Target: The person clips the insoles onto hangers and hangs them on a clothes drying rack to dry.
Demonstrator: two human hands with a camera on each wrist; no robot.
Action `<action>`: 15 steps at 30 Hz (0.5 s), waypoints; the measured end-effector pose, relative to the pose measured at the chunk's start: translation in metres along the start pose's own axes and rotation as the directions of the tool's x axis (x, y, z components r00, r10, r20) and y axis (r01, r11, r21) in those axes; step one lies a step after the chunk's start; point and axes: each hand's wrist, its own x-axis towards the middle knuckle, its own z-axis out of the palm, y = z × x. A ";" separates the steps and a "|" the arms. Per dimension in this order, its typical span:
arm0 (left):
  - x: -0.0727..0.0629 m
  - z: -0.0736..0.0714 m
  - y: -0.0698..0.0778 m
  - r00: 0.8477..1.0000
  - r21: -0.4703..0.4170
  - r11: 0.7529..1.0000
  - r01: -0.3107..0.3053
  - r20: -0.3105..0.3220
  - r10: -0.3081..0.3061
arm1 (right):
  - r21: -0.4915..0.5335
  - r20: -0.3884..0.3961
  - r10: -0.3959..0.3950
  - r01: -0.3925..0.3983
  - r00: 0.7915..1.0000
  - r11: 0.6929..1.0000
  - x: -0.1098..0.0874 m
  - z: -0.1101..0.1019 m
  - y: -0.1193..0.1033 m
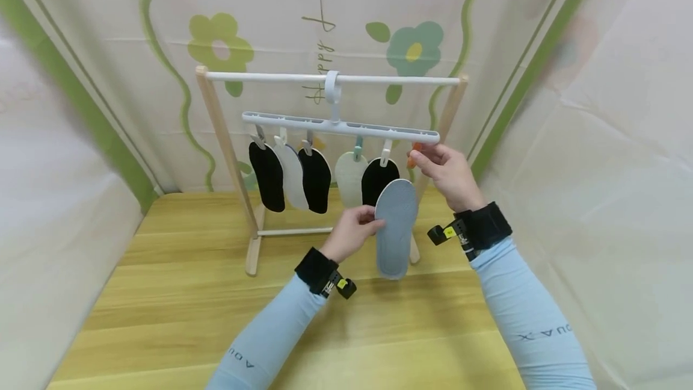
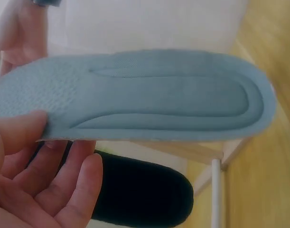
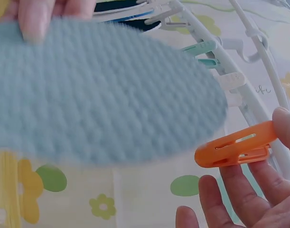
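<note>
A blue-grey insole (image 1: 397, 230) hangs upright from my left hand (image 1: 352, 232), which pinches its left edge between thumb and fingers. My right hand (image 1: 452, 174) pinches an orange clip (image 3: 237, 145) at the right end of the white hanger bar (image 1: 346, 128). In the right wrist view the insole's toe end lies close beside the clip's tip; whether they touch I cannot tell. Just behind the held insole, a black insole (image 1: 379, 176) hangs from a white clip (image 1: 385, 154). To its left a pale green insole (image 1: 351, 178) hangs from a teal clip (image 1: 358, 148).
Two black insoles and a white insole (image 1: 292, 176) hang from clips on the bar's left half. The hanger hooks over the white rail (image 1: 265, 77) of a wooden-legged stand (image 1: 222, 143) on the wood-grain table (image 1: 178, 306). Printed curtains surround the table.
</note>
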 end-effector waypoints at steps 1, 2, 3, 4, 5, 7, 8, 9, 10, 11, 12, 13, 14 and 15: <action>0.003 0.001 0.000 1.000 0.001 1.000 0.001 0.002 -0.001 | -0.006 0.005 -0.003 0.003 1.000 1.000 -0.001 0.001 0.000; 0.006 0.001 0.000 1.000 0.000 1.000 0.003 0.003 -0.003 | -0.012 0.010 -0.005 0.005 1.000 1.000 -0.002 0.002 0.000; 0.009 0.001 0.000 1.000 -0.002 1.000 0.005 0.005 -0.005 | -0.013 0.015 -0.008 0.008 1.000 1.000 -0.002 0.002 0.000; 0.011 0.001 -0.001 1.000 0.001 1.000 0.009 0.007 -0.009 | -0.014 0.017 -0.012 0.012 1.000 1.000 -0.003 0.003 0.000; 0.013 0.001 -0.001 1.000 0.004 1.000 0.008 0.008 -0.008 | -0.013 0.017 -0.017 0.017 1.000 1.000 -0.004 0.004 0.000; 0.017 0.001 -0.001 1.000 0.013 1.000 0.007 0.010 -0.007 | -0.010 0.012 -0.027 0.027 1.000 1.000 -0.005 0.005 -0.001; 0.019 0.001 -0.002 1.000 0.019 1.000 0.005 0.009 -0.005 | -0.006 0.007 -0.034 0.034 0.999 0.999 -0.005 0.005 -0.001; 0.021 0.002 -0.002 1.000 0.026 1.000 0.004 0.009 -0.004 | -0.001 0.000 -0.044 0.044 0.999 0.999 -0.005 0.006 0.000; 0.022 0.002 -0.003 1.000 0.034 0.999 0.000 0.006 -0.001 | 0.004 -0.007 -0.054 0.054 0.999 0.999 -0.006 0.006 0.000; 0.023 0.002 -0.003 1.000 0.043 0.999 -0.002 0.003 0.002 | 0.006 -0.015 -0.063 0.063 0.998 0.998 -0.006 0.007 0.001; 0.024 0.003 -0.003 1.000 0.051 0.999 -0.002 0.001 0.002 | 0.010 -0.023 -0.072 0.072 0.997 0.997 -0.006 0.007 0.002; 0.025 0.004 -0.004 1.000 0.060 0.998 -0.003 -0.001 0.003 | 0.012 -0.031 -0.083 0.083 0.996 0.996 -0.007 0.008 0.003; 0.026 0.004 -0.004 1.000 0.068 0.998 -0.002 -0.004 0.002 | 0.016 -0.040 -0.095 0.096 0.995 0.995 -0.007 0.008 0.004; 0.027 0.005 -0.004 1.000 0.077 0.997 0.001 -0.006 0.000 | 0.016 -0.049 -0.106 0.107 0.993 0.994 -0.007 0.009 0.005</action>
